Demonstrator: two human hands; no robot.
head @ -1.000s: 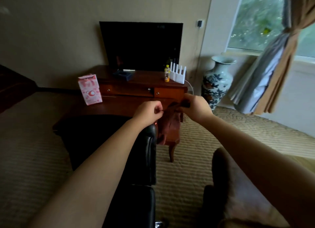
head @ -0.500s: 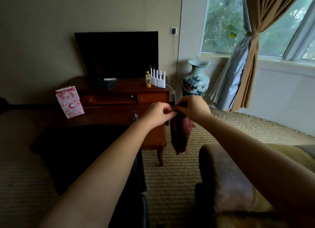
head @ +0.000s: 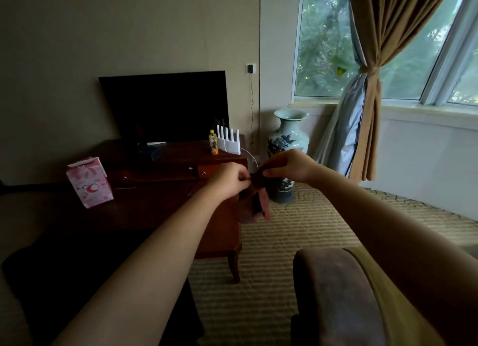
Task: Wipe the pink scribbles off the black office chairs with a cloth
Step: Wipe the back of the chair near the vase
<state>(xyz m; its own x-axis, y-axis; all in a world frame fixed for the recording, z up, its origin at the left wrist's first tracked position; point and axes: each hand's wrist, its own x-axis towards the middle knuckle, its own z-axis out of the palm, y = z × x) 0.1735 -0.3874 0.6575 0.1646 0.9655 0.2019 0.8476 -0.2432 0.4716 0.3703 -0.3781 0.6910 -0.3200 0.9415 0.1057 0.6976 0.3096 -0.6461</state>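
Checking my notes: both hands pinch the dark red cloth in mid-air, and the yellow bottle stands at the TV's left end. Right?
One slip: the head view shows the yellow bottle at the right end of the TV, beside the white router. The left hand and right hand do pinch the cloth in mid-air.

Bare forearms run to the bare left hand and right hand.

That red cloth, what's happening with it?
A person holds the dark red cloth up in the air with both hands. The left hand and right hand each pinch its top edge, and the rest hangs down. The black office chair sits low on the left, untouched; no wiping is happening right now.
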